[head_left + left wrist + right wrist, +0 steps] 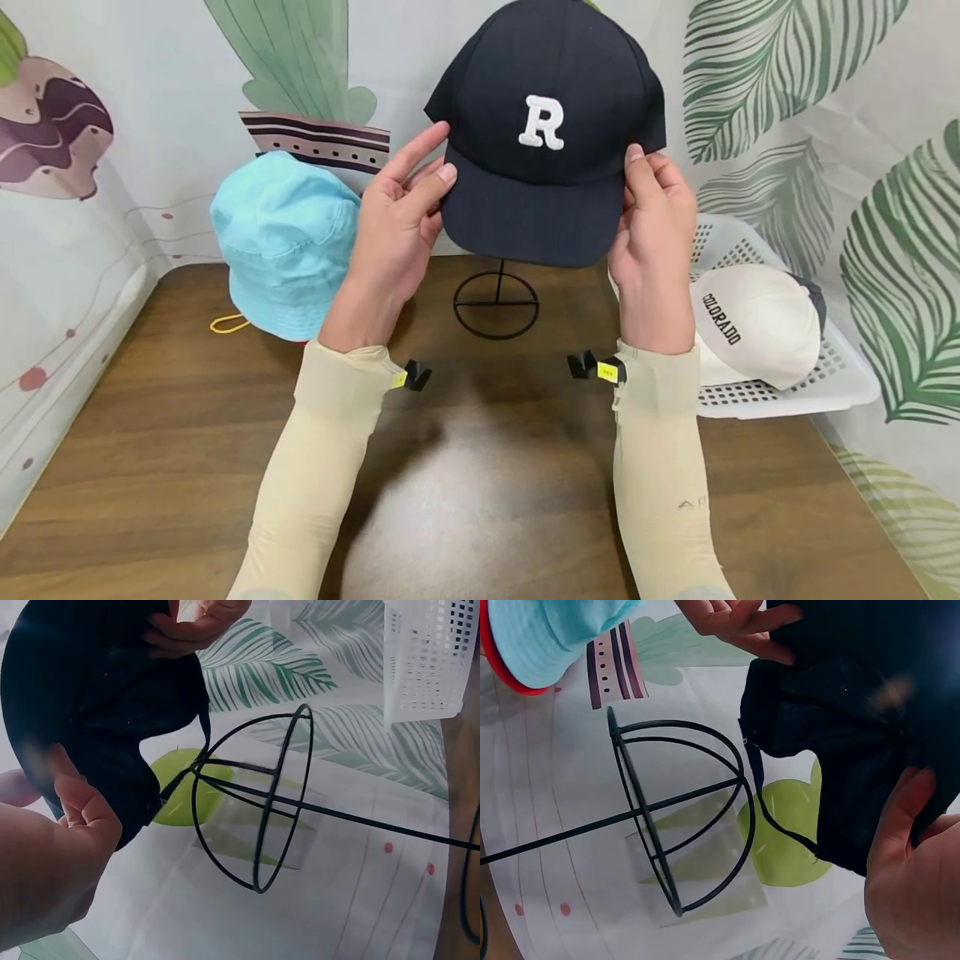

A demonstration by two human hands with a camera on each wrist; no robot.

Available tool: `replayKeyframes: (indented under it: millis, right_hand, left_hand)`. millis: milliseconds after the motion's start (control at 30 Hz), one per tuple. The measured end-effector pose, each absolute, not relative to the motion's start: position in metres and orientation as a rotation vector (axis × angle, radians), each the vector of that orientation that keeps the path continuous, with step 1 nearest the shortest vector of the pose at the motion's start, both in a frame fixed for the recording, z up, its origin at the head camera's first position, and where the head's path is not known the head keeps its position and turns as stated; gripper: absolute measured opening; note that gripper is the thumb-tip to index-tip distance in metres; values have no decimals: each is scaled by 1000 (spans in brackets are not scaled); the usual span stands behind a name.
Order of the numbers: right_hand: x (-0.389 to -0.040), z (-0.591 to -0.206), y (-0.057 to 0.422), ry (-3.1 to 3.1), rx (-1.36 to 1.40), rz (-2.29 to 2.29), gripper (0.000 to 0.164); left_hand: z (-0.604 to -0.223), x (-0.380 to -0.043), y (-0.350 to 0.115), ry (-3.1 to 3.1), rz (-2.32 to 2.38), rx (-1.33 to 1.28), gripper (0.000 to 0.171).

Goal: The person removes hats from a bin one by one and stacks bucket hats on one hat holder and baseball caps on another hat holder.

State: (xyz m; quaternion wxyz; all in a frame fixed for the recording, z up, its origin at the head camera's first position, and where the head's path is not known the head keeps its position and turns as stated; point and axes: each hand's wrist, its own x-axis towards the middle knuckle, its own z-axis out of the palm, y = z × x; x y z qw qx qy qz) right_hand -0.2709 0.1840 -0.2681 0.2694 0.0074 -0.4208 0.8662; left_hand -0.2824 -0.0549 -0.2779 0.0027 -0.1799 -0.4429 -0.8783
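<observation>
A black baseball cap (pixel 480 79) with a white letter R on its front is held up between both hands, brim towards the head camera. At the brim's left end, my left hand (pixel 397 208) grips the edge between thumb and fingers. My right hand (pixel 658 221) pinches the opposite edge, thumb in front. Behind the cap stands a black wire hat stand (pixel 480 303), its upper part hidden in the head view. In the left wrist view, the stand's domed top (pixel 279 761) is just beyond the cap's open underside, and the back strap (pixel 174 782) overlaps its tip.
A light blue bucket hat (pixel 281 242) with a yellow cord sits at the back left. On the right, a white plastic basket (pixel 840 392) holds a cream cap (pixel 772 325) lettered COLORADO. Patterned cloth (pixel 172 100) hangs behind the brown wooden table (pixel 150 467).
</observation>
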Motion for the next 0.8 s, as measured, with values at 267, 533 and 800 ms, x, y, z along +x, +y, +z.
replayKeyframes:
  millis: [267, 533, 800]
  right_hand:
    - [-295, -252, 182, -1102, -20, 2441, 24]
    - [-309, -261, 184, -1093, -112, 2573, 32]
    - [-315, -274, 187, -1106, -182, 2661, 23]
  left_hand:
    - [-265, -302, -54, -1371, -2785, -425, 39]
    - [-274, -314, -55, -1350, -2859, -316, 41]
    - [-282, -320, -54, -1306, -2930, -254, 39]
